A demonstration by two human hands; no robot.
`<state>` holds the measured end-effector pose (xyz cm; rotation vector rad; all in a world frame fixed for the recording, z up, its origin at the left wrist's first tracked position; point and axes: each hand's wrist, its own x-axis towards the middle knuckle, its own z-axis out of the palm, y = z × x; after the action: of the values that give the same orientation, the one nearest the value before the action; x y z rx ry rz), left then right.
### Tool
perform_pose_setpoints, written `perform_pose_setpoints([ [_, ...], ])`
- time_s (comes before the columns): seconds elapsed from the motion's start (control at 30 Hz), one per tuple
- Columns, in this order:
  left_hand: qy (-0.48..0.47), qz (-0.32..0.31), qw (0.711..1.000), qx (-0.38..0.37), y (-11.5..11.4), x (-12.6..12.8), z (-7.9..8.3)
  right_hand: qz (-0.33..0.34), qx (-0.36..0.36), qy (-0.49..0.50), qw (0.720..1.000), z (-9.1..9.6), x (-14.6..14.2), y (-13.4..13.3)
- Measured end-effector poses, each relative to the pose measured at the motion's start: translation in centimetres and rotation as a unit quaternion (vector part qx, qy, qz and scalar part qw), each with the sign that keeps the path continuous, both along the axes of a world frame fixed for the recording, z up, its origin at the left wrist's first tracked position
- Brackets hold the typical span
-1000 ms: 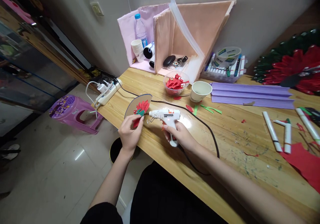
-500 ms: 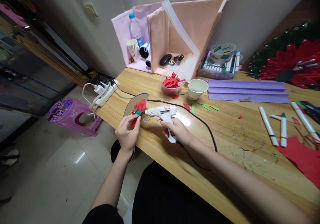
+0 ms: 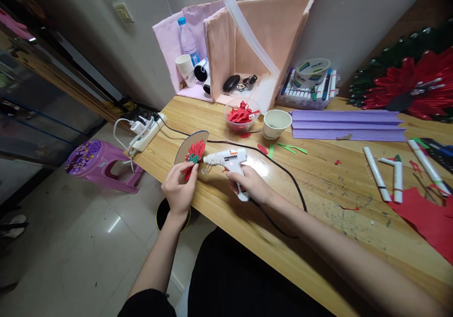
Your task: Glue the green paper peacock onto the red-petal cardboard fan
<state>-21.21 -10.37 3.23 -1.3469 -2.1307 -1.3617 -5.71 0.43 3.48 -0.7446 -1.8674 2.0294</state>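
Observation:
My left hand (image 3: pixel 180 185) is closed on a red paper flower (image 3: pixel 196 149) with a green piece (image 3: pixel 193 158) at its base, near the table's front edge. Behind the flower stands a grey round-edged disc (image 3: pixel 183 148); whether the flower is fixed to it I cannot tell. My right hand (image 3: pixel 249 184) is wrapped round the handle of a white glue gun (image 3: pixel 230 157). Its nozzle points left and reaches the green piece by my left fingertips. Exactly what the nozzle touches is too small to make out.
Behind the hands stand a clear bowl of red paper pieces (image 3: pixel 241 114) and a paper cup (image 3: pixel 277 124). A black cord (image 3: pixel 293 180) loops over the table. Purple folded paper (image 3: pixel 347 126), white markers (image 3: pixel 377 174) and red paper (image 3: pixel 423 218) lie to the right. A power strip (image 3: pixel 148 133) sits at the left edge.
The whole view has shifted slightly, so the background sits a little further left and up. Both hands keep their hold on the flower and glue gun.

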Motion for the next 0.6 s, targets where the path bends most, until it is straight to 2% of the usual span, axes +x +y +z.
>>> perform_pose_setpoints([
  [0.37, -0.003, -0.002, 1.0, 0.004, -0.04, 0.08, -0.06, 0.016, 0.032, -0.019, 0.999, 0.33, 0.34, 0.0],
  [0.6, -0.01, -0.003, 1.0, 0.005, 0.04, 0.18, -0.04, 0.02, 0.033, 0.003, 0.999, 0.41, 0.33, 0.18],
])
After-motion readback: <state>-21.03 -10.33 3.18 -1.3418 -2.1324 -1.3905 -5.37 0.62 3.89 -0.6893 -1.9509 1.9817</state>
